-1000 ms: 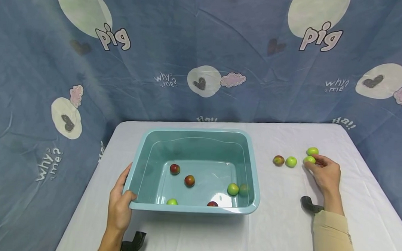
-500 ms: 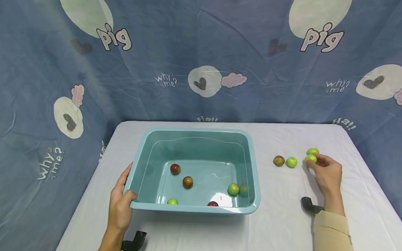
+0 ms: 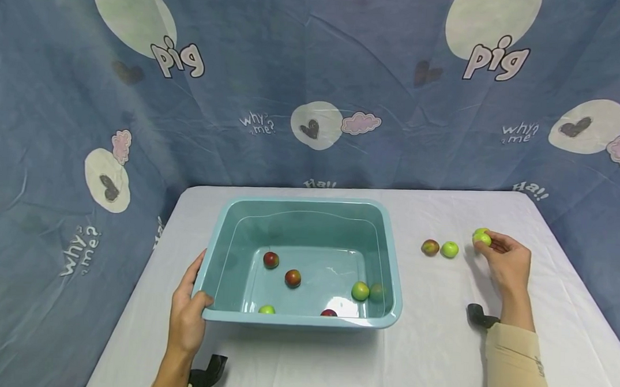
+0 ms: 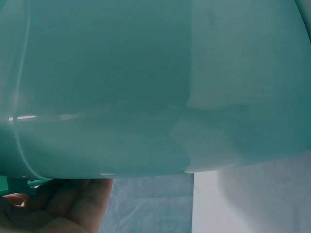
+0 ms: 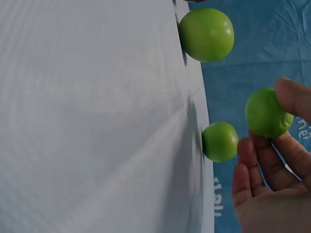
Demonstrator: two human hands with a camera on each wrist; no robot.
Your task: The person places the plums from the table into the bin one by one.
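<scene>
A light teal plastic basin [image 3: 304, 320] stands on the table with several small round fruits inside, such as a dark red fruit [image 3: 293, 278] and a green fruit [image 3: 360, 291]. At its left side my left hand [image 3: 187, 321] grips the rim, thumb on top and fingers [image 4: 90, 204] under the edge. To the right, my right hand [image 3: 506, 265] pinches a small smooth green fruit [image 5: 268, 114] between thumb and fingertips, raised off the cloth. Just behind it a second green fruit [image 5: 220, 141] rests on the table, partly covered in the head view.
Between basin and right hand lie a reddish-brown fruit [image 3: 430, 248] and a green fruit [image 3: 449, 250], side by side. A white cloth covers the table [image 3: 422, 360]. Behind hangs a blue printed curtain [image 3: 229, 149]. Black mounts sit at both wrists, the right mount [image 3: 481, 317] close above the cloth.
The right hand, with the green fruit, has shifted slightly up and right, now overlapping the fruit behind it. The left hand keeps its grip on the basin.
</scene>
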